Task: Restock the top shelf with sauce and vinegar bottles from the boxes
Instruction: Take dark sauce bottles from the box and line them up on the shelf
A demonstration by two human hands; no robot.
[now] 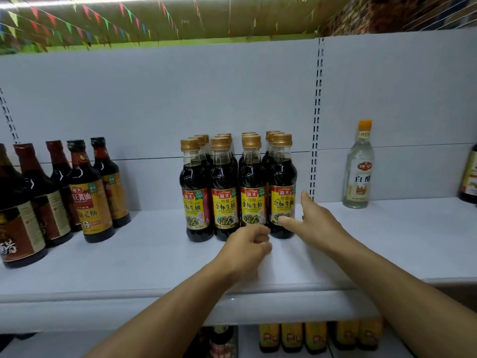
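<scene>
Head view. The right hand (313, 223) reaches to the front-right soy sauce bottle (281, 187) of the gold-capped block. Its fingers are straight and spread, so the grip is wide; the forefinger tip lies against the lower label of that bottle, and the thumb points up beside it, clear of the glass. The left hand (247, 245) rests on the top shelf (387, 241) just in front of the block, between the two right-hand front bottles. Its fingers are curled into a loose fist and the grip encloses nothing.

Count, soy sauce block (237, 187): four bottles across the front, with further gold caps showing behind each one; the caps suggest three or four per column, but the exact total cannot be told. All stand upright, touching, at the centre of the top shelf.

Count, left group: about five dark-capped sauce bottles (90, 192), upright, well apart from the block.

Count, right: one white vinegar bottle (358, 166) with an orange cap, upright, standing alone. One more dark bottle (471, 177) is cut off by the right edge.

Yellow-labelled bottles (317, 337) stand on the shelf below.
</scene>
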